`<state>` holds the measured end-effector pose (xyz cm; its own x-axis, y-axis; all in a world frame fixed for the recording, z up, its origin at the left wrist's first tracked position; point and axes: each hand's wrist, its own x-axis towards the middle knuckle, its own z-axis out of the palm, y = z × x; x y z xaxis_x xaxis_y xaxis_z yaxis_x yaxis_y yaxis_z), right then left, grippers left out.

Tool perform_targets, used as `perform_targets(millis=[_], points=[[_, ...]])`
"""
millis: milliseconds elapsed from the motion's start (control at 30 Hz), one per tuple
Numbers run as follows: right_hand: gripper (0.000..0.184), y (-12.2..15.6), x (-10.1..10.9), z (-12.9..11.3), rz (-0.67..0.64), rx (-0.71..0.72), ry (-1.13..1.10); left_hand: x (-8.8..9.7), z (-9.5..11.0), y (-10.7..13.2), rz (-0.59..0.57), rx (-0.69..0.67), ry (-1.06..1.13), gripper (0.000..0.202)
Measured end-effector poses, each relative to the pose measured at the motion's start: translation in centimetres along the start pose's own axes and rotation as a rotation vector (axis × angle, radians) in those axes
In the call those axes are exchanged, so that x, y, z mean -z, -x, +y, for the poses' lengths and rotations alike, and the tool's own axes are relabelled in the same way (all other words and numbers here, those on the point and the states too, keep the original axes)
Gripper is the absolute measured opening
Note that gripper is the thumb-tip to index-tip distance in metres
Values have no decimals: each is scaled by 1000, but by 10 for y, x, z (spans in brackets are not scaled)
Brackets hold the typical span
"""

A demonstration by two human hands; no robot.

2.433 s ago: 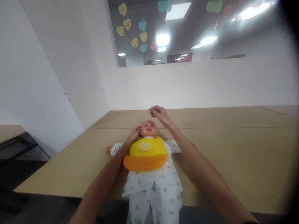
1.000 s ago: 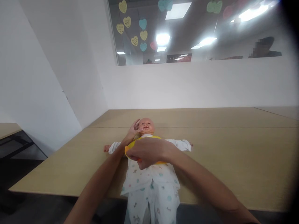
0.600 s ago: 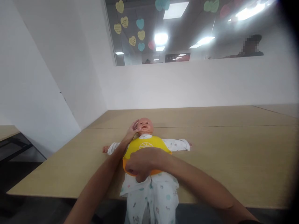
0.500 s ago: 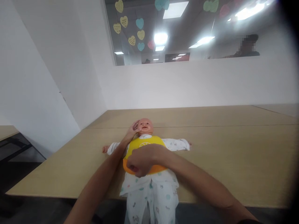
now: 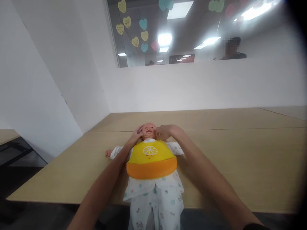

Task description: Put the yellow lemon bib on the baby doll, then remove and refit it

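Note:
A baby doll (image 5: 149, 128) lies on its back on the table, dressed in a white printed outfit (image 5: 155, 191). Over its chest lies a yellow bib (image 5: 152, 153) with a white citrus print and an orange pocket along the bottom. My left hand (image 5: 138, 133) cups the side of the doll's head, thumb by the cheek and fingers along the head. My right hand (image 5: 164, 132) is at the other side of the head and neck, its fingers curled in. Whatever may be between those fingers is hidden. The bib's neck ends are hidden too.
A wooden table (image 5: 230, 159) carries the doll, whose legs hang over the front edge. Behind stands a white wall (image 5: 192, 86) with a window (image 5: 192, 28) bearing heart-shaped notes. A person (image 5: 232, 49) shows through or in the glass. Another table (image 5: 8, 135) stands at left.
My right hand has moved from over the bib up to the side of the doll's head, uncovering the bib's front. My left hand stays at the head. The person in the glass has shifted left.

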<state>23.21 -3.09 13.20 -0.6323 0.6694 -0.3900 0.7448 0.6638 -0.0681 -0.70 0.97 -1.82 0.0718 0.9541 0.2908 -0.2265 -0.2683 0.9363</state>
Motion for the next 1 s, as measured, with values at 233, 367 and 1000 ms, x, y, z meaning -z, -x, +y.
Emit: perform_targets(millis=[233, 367, 1000], points=[[8, -38, -22, 42, -46, -35, -217, -7, 9, 8, 19, 39, -21, 80], [5, -47, -28, 41, -113, -55, -264, -8, 2, 2, -35, 141, 101, 61], [31, -80, -59, 74, -37, -21, -513, 2, -3, -8, -2, 245, 163, 38]])
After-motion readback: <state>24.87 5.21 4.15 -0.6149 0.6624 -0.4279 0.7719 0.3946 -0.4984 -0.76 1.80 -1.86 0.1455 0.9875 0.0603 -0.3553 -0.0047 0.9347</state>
